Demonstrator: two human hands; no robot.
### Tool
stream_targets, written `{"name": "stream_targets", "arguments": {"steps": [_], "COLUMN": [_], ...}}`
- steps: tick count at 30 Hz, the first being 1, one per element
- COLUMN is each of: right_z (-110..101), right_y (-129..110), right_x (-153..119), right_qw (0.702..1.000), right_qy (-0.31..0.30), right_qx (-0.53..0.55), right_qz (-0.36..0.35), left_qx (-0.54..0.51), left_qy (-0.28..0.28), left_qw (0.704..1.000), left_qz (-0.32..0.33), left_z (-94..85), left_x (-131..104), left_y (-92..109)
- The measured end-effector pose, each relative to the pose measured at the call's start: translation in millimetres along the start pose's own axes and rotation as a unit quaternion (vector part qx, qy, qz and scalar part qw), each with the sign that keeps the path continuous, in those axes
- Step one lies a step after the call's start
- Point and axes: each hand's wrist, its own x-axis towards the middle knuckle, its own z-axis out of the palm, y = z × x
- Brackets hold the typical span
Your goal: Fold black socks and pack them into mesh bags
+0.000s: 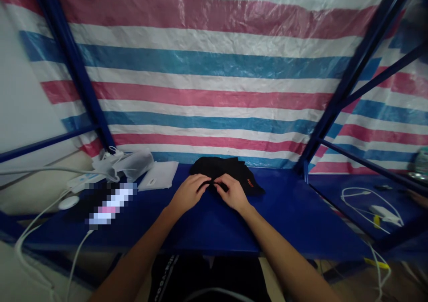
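A black cloth item [230, 166] with small orange lettering lies bunched near the back edge of the blue tabletop [207, 230]. I cannot make out its exact kind. At its near edge my left hand [190, 191] pinches the cloth between thumb and fingers. Close beside it on the right, my right hand [234, 192] pinches the same edge. The fingertips of both hands almost meet, and the bit of cloth between them is small and dark.
To the left lie a white flat packet [158, 175], a crumpled clear plastic bag [135, 163], a white power strip [85, 181], a round white disc [68, 203] and a pixelated device on a cable. Blue metal posts [73, 74] flank the table before a striped sheet [207, 97]. A white charger [386, 215] lies right.
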Motion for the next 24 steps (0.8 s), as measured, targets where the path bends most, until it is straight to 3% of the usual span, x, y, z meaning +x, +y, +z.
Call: {"name": "stream_targets", "arguments": {"steps": [4,8,11,15,20,24], "right_z": [-2,4,8,13,16,14], "right_y": [-16,-13,-8,-7,-10,-12], "right_x": [-10,-10,-10,-11,-10,-9], "right_qw": [0.998,0.995,0.998,0.993,0.982,0.971], "right_qy": [-0.054,-0.092,-0.057,0.029,0.064,0.059], "right_qx": [0.014,-0.017,-0.012,0.023,0.085,0.134], "right_qz": [-0.018,-0.02,0.007,0.108,0.159,0.188], "left_qx": [0.008,0.0,-0.006,0.004,0.038,0.054], "left_qy": [0.037,0.051,0.028,-0.017,-0.015,0.015], "left_qw": [0.999,0.998,0.999,0.997,0.994,0.995], "left_qz": [0.029,0.042,0.046,0.081,0.106,0.081], "left_z": [3.3,9.0,9.7,10.3,15.8,19.7], "left_x": [-24,-29,-27,-23,-14,-10], "left_y": [8,2,-1,-5,-8,-7]}}
